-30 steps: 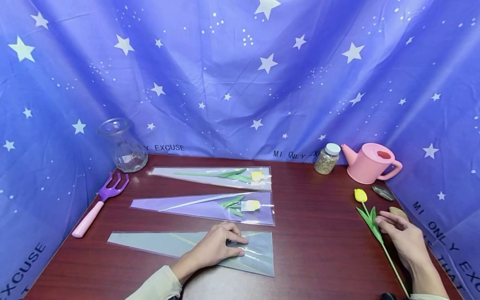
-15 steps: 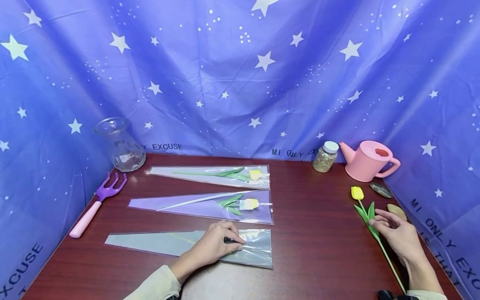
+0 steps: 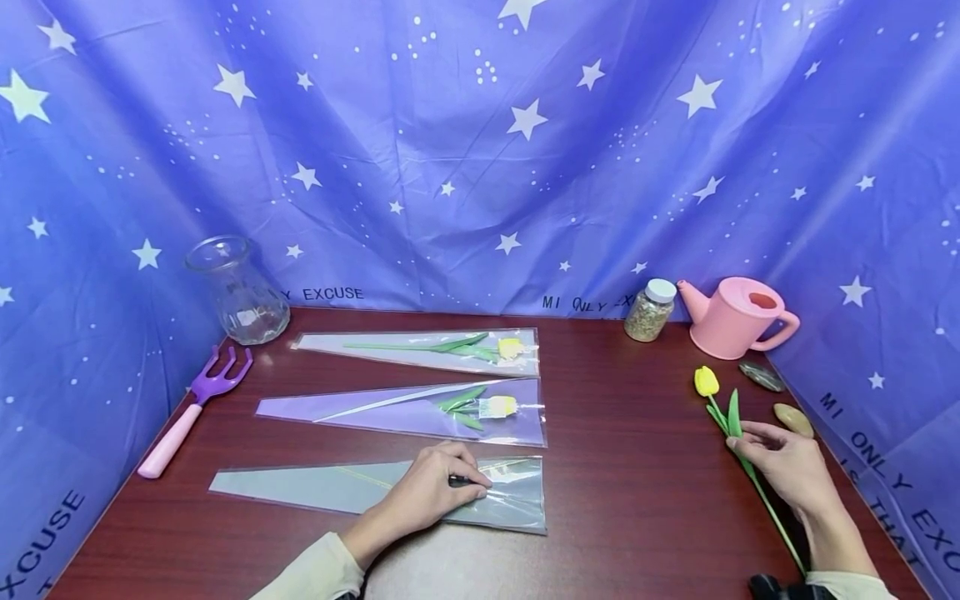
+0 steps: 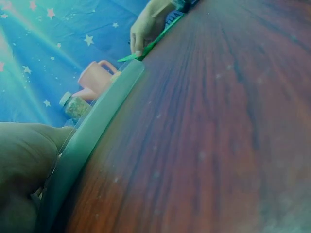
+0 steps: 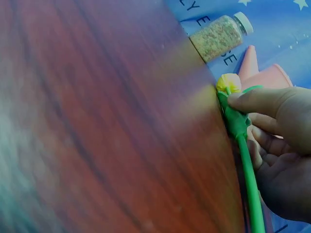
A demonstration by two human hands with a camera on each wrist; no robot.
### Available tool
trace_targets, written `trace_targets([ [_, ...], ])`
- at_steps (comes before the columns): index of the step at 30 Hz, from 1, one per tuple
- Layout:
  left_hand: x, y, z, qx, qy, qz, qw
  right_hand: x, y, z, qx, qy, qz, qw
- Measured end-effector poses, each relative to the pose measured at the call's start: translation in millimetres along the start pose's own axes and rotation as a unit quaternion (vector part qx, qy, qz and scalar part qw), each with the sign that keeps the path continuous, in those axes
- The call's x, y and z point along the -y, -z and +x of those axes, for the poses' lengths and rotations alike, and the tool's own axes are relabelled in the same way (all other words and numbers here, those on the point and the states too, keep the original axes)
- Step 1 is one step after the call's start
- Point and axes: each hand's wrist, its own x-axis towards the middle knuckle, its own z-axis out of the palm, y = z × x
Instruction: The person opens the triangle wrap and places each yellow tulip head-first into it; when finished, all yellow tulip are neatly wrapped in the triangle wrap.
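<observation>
Near the front of the table lies a grey tapered flower sleeve (image 3: 300, 487), its wide end to the right. My left hand (image 3: 429, 485) pinches the film near that wide end, and creases run out from the fingertips. On the right, my right hand (image 3: 797, 467) holds a yellow tulip (image 3: 706, 381) with thumb and fingers at its green leaves. The stem (image 5: 249, 179) slants down toward the wrist in the right wrist view. Part of the leaves is hidden by the fingers.
Behind lie a purple sleeve (image 3: 315, 410) and a pale sleeve (image 3: 330, 342), each with a yellow tulip. A glass vase (image 3: 253, 304) and hand fork (image 3: 198, 400) are left. A jar (image 3: 650, 312), pink watering can (image 3: 731, 321) and stones (image 3: 792, 419) are right.
My left thumb and fingers have closed on the grey sleeve, which has creased and drawn in at its wide end. My right hand has taken hold of the tulip and shifted it slightly left.
</observation>
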Motion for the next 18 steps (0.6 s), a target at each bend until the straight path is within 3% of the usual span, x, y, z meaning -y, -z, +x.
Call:
trace_targets([
  [5,-1.6,1.5,-0.6,-0.005,0.0,0.002,1.0,9,-3,-1,-0.014,-0.02,0.018,1.0],
  [9,-2.8,3.1,-0.9,-0.004,0.007,0.001,1.0,18,-6,-3,-0.035,-0.05,0.1,0.993],
  [11,-3.6,3.3,-0.6,-0.003,0.008,-0.001,1.0,26,-5,-2,-0.053,-0.063,0.174,0.981],
  [13,-4.5,3.4,-0.2,-0.003,0.011,-0.004,0.9999,36,-4,1,-0.069,-0.07,0.263,0.96],
  [14,-5.0,3.2,-0.1,-0.004,0.012,-0.005,0.9999,42,-3,3,-0.076,-0.064,0.319,0.942],
  [18,-6.3,2.7,0.5,-0.018,0.014,-0.004,0.9997,63,-3,7,-0.078,-0.033,0.509,0.856],
])
